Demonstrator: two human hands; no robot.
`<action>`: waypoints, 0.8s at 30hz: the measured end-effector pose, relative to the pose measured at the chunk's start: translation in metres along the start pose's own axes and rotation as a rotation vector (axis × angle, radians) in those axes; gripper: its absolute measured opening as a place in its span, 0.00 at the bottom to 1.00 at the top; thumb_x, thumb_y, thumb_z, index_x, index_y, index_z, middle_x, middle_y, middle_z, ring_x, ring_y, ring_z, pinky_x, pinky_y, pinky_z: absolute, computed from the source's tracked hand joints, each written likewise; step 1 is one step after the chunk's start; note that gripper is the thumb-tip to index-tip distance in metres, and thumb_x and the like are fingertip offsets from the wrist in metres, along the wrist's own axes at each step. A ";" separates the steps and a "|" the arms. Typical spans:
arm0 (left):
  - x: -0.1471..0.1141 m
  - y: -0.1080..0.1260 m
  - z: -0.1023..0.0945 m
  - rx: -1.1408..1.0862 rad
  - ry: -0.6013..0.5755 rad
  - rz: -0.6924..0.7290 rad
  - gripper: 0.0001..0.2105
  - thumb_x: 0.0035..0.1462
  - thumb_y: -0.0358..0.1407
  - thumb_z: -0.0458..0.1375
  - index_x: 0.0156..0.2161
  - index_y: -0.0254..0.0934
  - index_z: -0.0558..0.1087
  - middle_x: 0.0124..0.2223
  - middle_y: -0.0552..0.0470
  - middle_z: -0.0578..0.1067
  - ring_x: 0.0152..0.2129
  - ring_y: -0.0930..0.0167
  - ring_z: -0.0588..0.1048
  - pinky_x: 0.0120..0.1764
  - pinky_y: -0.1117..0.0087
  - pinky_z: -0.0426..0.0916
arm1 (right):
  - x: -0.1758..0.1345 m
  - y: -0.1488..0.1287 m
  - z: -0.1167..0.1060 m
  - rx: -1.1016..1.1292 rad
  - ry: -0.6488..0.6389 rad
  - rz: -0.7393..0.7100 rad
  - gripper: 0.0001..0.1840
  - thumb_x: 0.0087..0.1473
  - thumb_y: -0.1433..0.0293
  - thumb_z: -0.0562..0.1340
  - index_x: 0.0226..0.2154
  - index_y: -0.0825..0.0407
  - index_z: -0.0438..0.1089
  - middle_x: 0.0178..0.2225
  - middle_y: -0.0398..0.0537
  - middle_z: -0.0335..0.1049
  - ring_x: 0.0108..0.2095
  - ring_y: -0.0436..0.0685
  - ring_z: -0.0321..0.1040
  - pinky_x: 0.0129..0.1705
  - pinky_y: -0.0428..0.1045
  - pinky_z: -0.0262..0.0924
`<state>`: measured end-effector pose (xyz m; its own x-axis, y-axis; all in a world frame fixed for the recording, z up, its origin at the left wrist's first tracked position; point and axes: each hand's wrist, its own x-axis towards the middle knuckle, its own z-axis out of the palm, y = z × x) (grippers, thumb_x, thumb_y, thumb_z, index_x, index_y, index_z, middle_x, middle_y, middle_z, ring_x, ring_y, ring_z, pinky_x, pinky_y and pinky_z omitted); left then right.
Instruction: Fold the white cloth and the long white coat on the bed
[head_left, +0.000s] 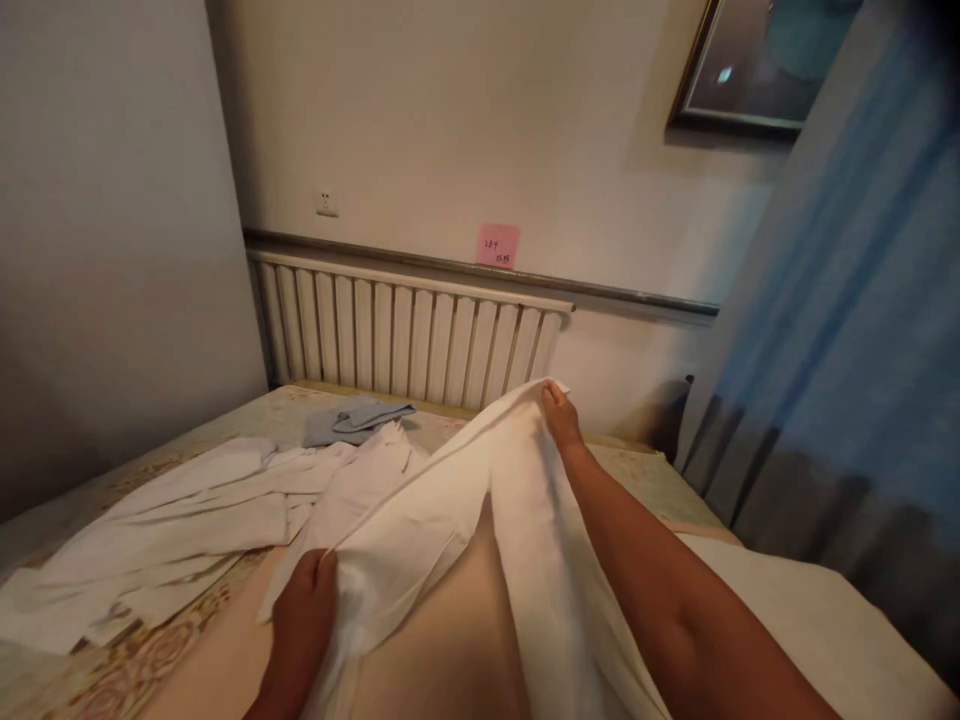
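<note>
A white cloth garment [442, 495] is stretched slantwise between my two hands, and its lower part splits into two hanging panels like trouser legs. My left hand [306, 605] is closed on its near left edge, low in the view. Farther out and higher up, my right hand [561, 412] pinches the far right corner between thumb and fingers. Beneath the garment lies a smooth peach-coloured surface [442, 640], partly covered. Whether the garment's lower ends touch that surface is hidden by the frame's bottom edge.
Rumpled white clothes [187, 510] and a folded grey-blue cloth [352, 420] lie on the flower-patterned bed cover [165, 650]. Flat white fabric [810, 610] lies at right. Behind stand a radiator [405, 330] and a wall with a pink note [496, 246]; a blue curtain [847, 330] hangs at right.
</note>
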<state>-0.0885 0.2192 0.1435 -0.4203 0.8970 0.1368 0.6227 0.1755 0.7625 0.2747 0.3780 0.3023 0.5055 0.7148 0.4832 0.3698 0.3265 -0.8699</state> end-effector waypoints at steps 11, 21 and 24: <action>-0.054 0.006 0.100 0.256 -0.101 0.374 0.16 0.60 0.33 0.44 0.49 0.31 0.68 0.51 0.39 0.72 0.50 0.61 0.68 0.52 0.63 0.60 | -0.139 0.117 -0.152 -0.207 -0.172 0.206 0.15 0.36 0.63 0.62 0.29 0.53 0.74 0.34 0.50 0.76 0.40 0.61 0.72 0.51 0.58 0.60; -0.162 0.051 0.161 0.084 -0.624 0.062 0.07 0.58 0.35 0.49 0.29 0.38 0.64 0.31 0.49 0.75 0.32 0.68 0.74 0.36 0.70 0.62 | -0.319 0.141 -0.258 -0.574 -0.145 0.396 0.23 0.45 0.58 0.53 0.41 0.47 0.74 0.44 0.51 0.75 0.47 0.63 0.71 0.47 0.52 0.65; -0.166 0.059 0.162 0.054 -0.657 0.024 0.09 0.58 0.36 0.48 0.27 0.39 0.63 0.29 0.50 0.74 0.31 0.68 0.75 0.36 0.70 0.62 | -0.335 0.139 -0.267 -0.636 -0.058 0.399 0.23 0.46 0.60 0.52 0.41 0.49 0.73 0.44 0.54 0.75 0.47 0.66 0.70 0.47 0.54 0.65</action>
<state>0.1254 0.1463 0.0634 0.0737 0.9589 -0.2741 0.6665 0.1571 0.7287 0.3648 0.0187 0.0463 0.6604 0.7410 0.1219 0.5549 -0.3722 -0.7441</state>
